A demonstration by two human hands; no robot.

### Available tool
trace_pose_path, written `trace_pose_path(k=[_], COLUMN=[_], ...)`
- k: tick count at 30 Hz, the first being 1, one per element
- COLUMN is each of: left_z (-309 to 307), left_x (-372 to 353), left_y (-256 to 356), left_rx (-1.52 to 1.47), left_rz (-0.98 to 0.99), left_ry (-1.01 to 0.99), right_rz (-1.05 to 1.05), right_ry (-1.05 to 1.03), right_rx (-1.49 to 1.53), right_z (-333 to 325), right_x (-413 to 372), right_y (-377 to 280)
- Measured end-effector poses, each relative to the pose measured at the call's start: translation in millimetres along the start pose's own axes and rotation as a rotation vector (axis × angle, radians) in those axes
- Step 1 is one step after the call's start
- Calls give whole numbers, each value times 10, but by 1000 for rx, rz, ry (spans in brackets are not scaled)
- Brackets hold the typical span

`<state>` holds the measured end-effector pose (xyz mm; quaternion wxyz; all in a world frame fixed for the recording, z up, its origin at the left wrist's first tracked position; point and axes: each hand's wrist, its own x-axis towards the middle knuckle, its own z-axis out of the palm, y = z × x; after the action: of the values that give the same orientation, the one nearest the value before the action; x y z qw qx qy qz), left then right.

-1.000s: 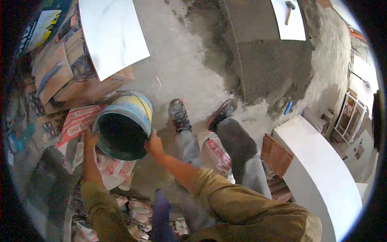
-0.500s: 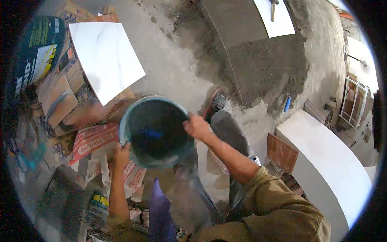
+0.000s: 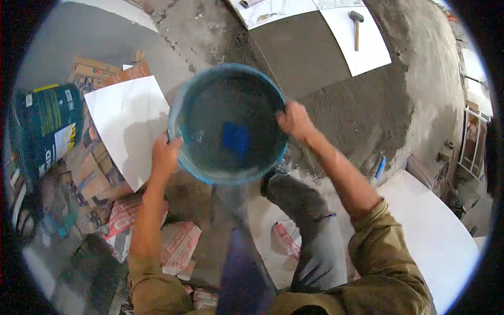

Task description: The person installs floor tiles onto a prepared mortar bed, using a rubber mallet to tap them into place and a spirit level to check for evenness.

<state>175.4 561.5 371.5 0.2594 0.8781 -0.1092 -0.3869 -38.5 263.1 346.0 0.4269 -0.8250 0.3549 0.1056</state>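
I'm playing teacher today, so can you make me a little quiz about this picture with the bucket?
1. True or false: the left hand and right hand both grip the rim of the bucket.
2. The hammer lies on: A) a white tile, B) a cement bag, C) the bucket.
3. What colour is the bucket rim?
Key: 1 true; 2 A; 3 blue.

The person wears an olive-khaki long-sleeved shirt (image 3: 391,278), its fabric creased and its cuffs pushed up the forearms (the right sleeve (image 3: 378,231) bunches in thick folds near the elbow), leaving the left hand (image 3: 165,155) and right hand (image 3: 295,122) bare. The trousers (image 3: 315,247) are grey and dusted pale, ending in a dark shoe (image 3: 269,181), mostly hidden.
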Motion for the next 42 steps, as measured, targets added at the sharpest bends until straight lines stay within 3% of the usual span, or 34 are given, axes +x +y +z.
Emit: trace_pose_path(k=[2,9,11,12,15,17,19,20,22,24,26,27,28,29,33,34,35,36,38,40,42], left_z=[-106,-419,-555,-637,-597,-733,-829,-874,-852,-581,-263,-321,-462,-606,-902,-936,-982,-1069,-1186,-1139,-1031], left_x=[343,2310,2464,2675,2681,2990,3129,3241,3484,3338,2966,2994,3159,3339,3700,3696,3713,3782,3985,4135,4079], left_y=[396,155,373,391,728,638,682,619,366,313,449,438,392,439,629,725,777,739,614,557,523], left_rx=[82,-93,76,158,-42,32,537,539,512,-174,-724,-693,-670,-657,-655,-555,-449,-458,-697,-707,-705], left_rz=[4,263,235,121,122,246,254,271,607,403,283,305,332,361,464,455,443,437,476,461,439], left_ry=[99,138,308,346,307,317,421,451,738,560,411,388,324,255,86,213,341,342,267,340,427], right_rz=[-90,-270,-269,-276,-413,-227,-311,-341,-477,-607,-529,-352,-4,136,186,341,259,375,480,792,755], right_ry=[49,204,174,198,111,-83,-213,-130,54,344,567,568,588,608,877,941,1066,1091,1121,984,935], right_rx=[-9,-44,-143,-127,-125,120,283,304,246,159,435,215,315,355,419,699,1029,957,871,677,705], right_z=[-35,61,4,-26,-222,-298,-448,-591,-931,-1299,-1478,-1614,-1649,-1716,-1906,-1923,-1844,-1832,-1796,-1660,-1550], right_x=[524,2232,2537,2644,2846,2933,3046,2937,2871,2937,2600,2342,2002,1641,58,-273,-513,-734,-956,-983,-823], right_y=[0,-146,-399,-513,-688,-726,-570,-505,-161,617,1605,2153,2576,3056,4849,5072,5373,5742,5755,5408,5268])
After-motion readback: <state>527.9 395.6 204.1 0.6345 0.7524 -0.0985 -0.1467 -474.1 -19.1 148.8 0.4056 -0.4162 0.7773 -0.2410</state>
